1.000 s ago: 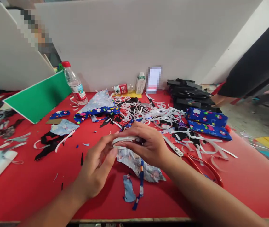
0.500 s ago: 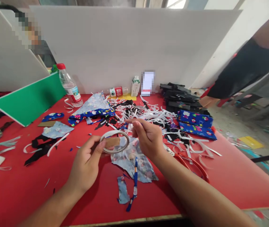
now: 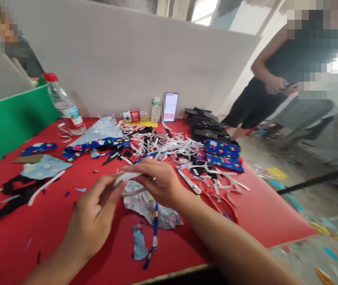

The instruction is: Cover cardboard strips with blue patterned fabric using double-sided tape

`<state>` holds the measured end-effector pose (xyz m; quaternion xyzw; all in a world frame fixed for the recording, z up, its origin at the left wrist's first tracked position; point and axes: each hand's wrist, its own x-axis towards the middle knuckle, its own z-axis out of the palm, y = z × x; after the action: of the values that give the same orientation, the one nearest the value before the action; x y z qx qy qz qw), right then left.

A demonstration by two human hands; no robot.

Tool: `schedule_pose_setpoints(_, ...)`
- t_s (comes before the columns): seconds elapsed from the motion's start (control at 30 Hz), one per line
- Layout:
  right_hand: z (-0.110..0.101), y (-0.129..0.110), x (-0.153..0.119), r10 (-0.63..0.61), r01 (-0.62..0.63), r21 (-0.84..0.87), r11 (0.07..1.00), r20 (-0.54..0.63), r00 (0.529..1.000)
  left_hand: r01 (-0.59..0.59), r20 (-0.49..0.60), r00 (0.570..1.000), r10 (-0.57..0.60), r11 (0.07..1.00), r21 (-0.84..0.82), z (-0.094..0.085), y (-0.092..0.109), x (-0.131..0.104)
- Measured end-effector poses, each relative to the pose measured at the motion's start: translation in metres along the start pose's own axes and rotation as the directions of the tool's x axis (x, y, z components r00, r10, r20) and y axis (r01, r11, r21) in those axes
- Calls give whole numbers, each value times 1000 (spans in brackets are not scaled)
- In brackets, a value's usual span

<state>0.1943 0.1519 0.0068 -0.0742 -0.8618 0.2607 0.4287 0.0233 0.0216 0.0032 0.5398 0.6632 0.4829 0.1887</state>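
Note:
A thin roll of white tape (image 3: pixel 126 177) is held up above the table, tilted nearly edge-on. My left hand (image 3: pixel 93 215) pinches its left side between thumb and fingers. Across its top and right side, my right hand (image 3: pixel 161 180) has its fingers closed on the roll, hiding part of it. Just below lies a light blue printed cloth scrap (image 3: pixel 169 217), partly covered by the hands. A narrow dark blue strip (image 3: pixel 155 225) and a small pale blue piece (image 3: pixel 139 243) rest nearer the front edge. Scissors with red handles (image 3: pixel 221 206) lie right of my right hand.
White and black strips (image 3: pixel 169 146) are heaped behind the hands. A bottle (image 3: pixel 69 114), a carton (image 3: pixel 155 111) and a phone (image 3: pixel 171 107) stand along the back panel. Black pieces (image 3: pixel 204 122) and folded blue cloth (image 3: pixel 224 154) lie right. Another person (image 3: pixel 272 83) stands beyond.
My right hand has come down and left onto the tape roll, which has tipped from showing its open ring to nearly edge-on. The view has swung right, showing more of the other person.

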Motion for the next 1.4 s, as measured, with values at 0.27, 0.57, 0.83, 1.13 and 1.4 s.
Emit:
schedule_pose_setpoints(0.27,-4,-19,1,273,-279,159,947,56,960,81,-10,996,-92,919,-387,8,-2,-3)
schedule_pose_setpoints(0.57,-10,-38,5,328,-361,169,917,195,924,89,27,996,-85,960,-265,6,10,2)
schedule_pose_setpoints(0.83,2,-36,3,415,-420,195,887,64,907,155,43,988,-149,931,-331,10,12,1)
schedule_pose_setpoints(1.13,5,-36,5,487,-471,237,849,-6,874,243,242,961,-134,825,-510,15,21,-5)
schedule_pose_setpoints(1.4,6,-37,5,501,-483,236,843,-17,866,232,242,963,-118,819,-525,15,23,-6)
